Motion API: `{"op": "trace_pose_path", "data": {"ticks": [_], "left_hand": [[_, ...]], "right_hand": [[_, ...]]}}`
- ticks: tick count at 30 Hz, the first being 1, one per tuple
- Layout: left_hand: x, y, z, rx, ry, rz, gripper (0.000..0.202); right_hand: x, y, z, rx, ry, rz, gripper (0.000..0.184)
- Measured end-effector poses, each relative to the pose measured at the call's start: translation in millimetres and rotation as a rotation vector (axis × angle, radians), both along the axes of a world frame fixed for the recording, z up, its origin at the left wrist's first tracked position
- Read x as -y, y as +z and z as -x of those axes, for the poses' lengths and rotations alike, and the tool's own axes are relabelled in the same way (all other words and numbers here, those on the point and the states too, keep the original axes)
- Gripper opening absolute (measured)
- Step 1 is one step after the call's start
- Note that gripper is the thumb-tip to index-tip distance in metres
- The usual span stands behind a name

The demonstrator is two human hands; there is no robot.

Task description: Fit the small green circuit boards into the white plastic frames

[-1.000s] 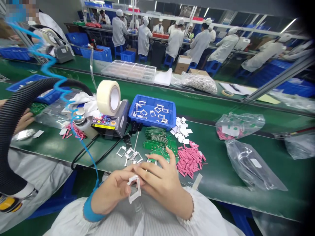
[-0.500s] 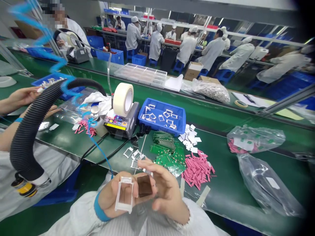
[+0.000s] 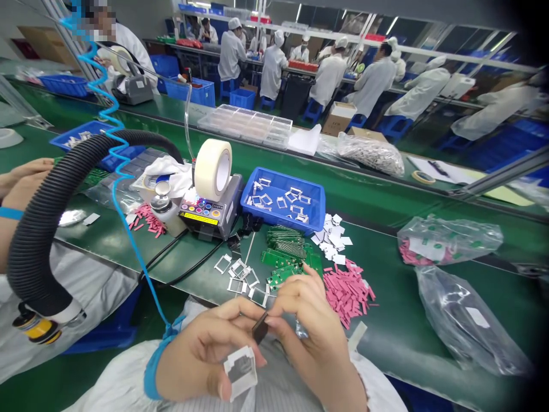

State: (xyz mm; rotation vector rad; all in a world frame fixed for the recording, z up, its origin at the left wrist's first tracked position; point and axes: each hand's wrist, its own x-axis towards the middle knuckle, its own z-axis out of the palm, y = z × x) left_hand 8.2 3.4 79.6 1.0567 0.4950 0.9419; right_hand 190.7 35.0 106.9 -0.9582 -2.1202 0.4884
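Note:
My left hand (image 3: 201,355) is closed round a small white rectangular frame (image 3: 240,371), held low over my lap. My right hand (image 3: 313,332) pinches a small dark square piece (image 3: 260,328) between thumb and fingers, just above the frame and touching my left fingertips. Loose white frames (image 3: 240,273) lie on the green bench right beyond my hands, beside a pile of green circuit boards (image 3: 287,254) and a heap of pink strips (image 3: 347,289).
A blue tray (image 3: 315,214) of white frames and a tape dispenser (image 3: 212,212) with a white tape roll (image 3: 214,169) stand further back. A black corrugated hose (image 3: 47,217) and blue coiled tube (image 3: 115,154) hang at left. Another person's hands (image 3: 21,177) are far left. Plastic bags (image 3: 467,320) lie right.
The white frame has dropped lower in my left hand and tilted. The dark piece, earlier shown flat beside it, is now turned edge-on in my right fingertips.

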Motion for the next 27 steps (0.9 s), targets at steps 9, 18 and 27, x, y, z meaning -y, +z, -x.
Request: {"op": "trace_pose_path", "data": {"ticks": [9, 18, 27], "left_hand": [[-2, -0.5, -3, -0.019, 0.003, -0.005, 0.036], [-6, -5.3, -3, -0.063, -0.003, 0.015, 0.035], [-12, -21.8, -12, 0.038, 0.051, 0.287, 0.040]], "right_hand": [[0, -4.9, 0, -0.025, -0.058, 0.048, 0.013], [2, -14.4, -2, -0.029, -0.068, 0.094, 0.014], [1, -22.3, -5, 0.032, 0.003, 0.150, 0.015]]}}
